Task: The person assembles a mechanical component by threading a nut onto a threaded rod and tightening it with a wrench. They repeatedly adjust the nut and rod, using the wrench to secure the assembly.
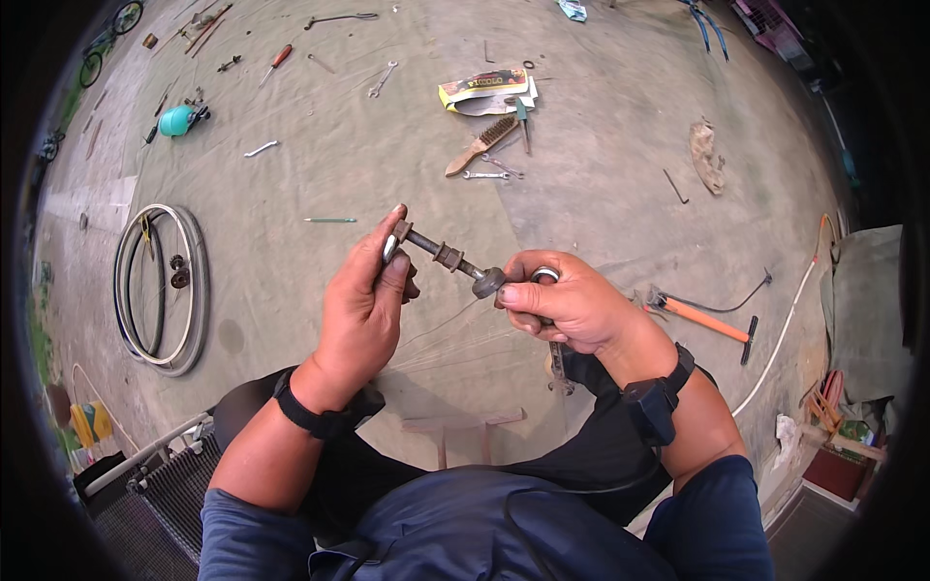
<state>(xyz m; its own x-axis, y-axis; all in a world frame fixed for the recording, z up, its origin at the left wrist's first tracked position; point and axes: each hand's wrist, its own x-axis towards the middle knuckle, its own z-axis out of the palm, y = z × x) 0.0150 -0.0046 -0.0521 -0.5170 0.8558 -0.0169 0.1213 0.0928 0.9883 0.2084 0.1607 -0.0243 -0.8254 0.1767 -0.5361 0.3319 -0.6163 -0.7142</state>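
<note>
Between the fingers of the left hand (368,298) and right hand (573,302), each pinching one end, runs a dark metal rod (449,257).

rusty-brown axle (449,257); orange pump (702,317)

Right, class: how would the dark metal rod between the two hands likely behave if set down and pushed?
The dark metal rod is probably stiff, as it spans the hands straight. Looking like solid metal, it may feel heavy for its size. Its round shaft might roll, perhaps unevenly, given the wider pieces along it.
</note>
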